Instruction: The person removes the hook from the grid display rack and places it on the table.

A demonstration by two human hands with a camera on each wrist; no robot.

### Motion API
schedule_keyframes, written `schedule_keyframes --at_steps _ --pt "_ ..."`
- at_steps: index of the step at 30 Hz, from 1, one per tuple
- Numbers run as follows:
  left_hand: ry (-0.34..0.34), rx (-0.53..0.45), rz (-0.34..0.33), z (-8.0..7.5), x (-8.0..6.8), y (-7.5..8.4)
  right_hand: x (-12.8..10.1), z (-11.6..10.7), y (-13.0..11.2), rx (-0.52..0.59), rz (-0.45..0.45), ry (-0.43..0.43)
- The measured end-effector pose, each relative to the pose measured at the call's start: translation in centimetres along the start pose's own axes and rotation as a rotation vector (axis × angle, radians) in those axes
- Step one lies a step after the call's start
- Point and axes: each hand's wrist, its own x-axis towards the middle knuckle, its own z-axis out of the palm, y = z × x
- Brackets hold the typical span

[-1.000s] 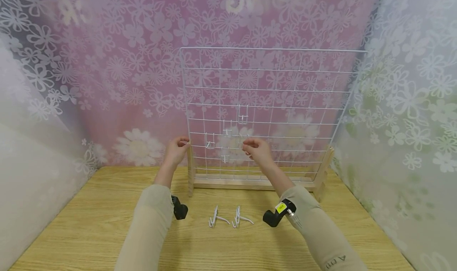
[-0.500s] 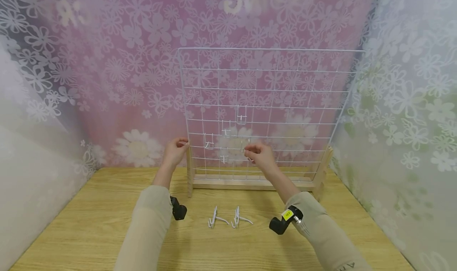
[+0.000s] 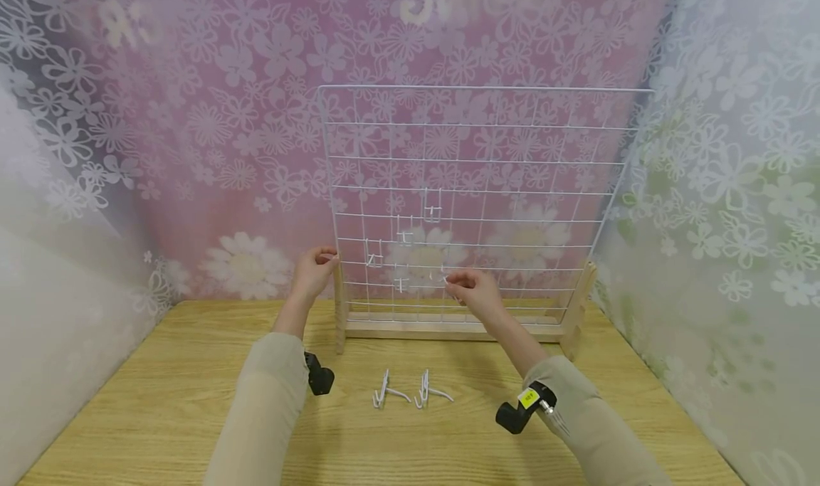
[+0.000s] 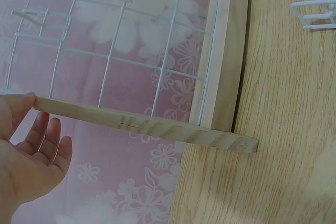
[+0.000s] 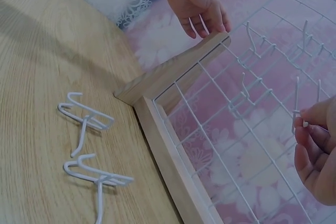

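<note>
A white wire grid panel (image 3: 474,159) stands upright in a wooden stand (image 3: 448,327) at the back of the table. Several white hooks (image 3: 406,235) hang on its lower left part. My right hand (image 3: 472,289) is at the grid's lower middle and pinches a small white hook (image 5: 295,114) between thumb and fingertips, right against the wires. My left hand (image 3: 316,267) is at the top of the stand's left wooden post (image 5: 178,69). Its thumb touches the post's end and its fingers (image 4: 44,140) lie relaxed behind it.
Two loose white hooks (image 3: 386,393) (image 3: 432,392) lie on the wooden table (image 3: 160,400) in front of the stand, between my forearms. Flowered curtains close in the back and both sides. A black camera mount sits on each wrist.
My right hand has come down and slightly right along the grid, still pinching the hook. The left hand has stayed at the post.
</note>
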Motion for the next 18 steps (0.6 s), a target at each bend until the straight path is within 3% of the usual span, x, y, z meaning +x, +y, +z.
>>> schedule_keyframes --at_steps 11,18 --pt "-0.006 -0.002 0.0 -0.1 0.1 -0.2 -0.8 -1.0 1.6 -0.041 -0.019 -0.047" --pt "-0.006 0.004 -0.005 0.0 0.2 -0.3 -1.3 -1.6 2.4 -0.046 0.002 -0.136"
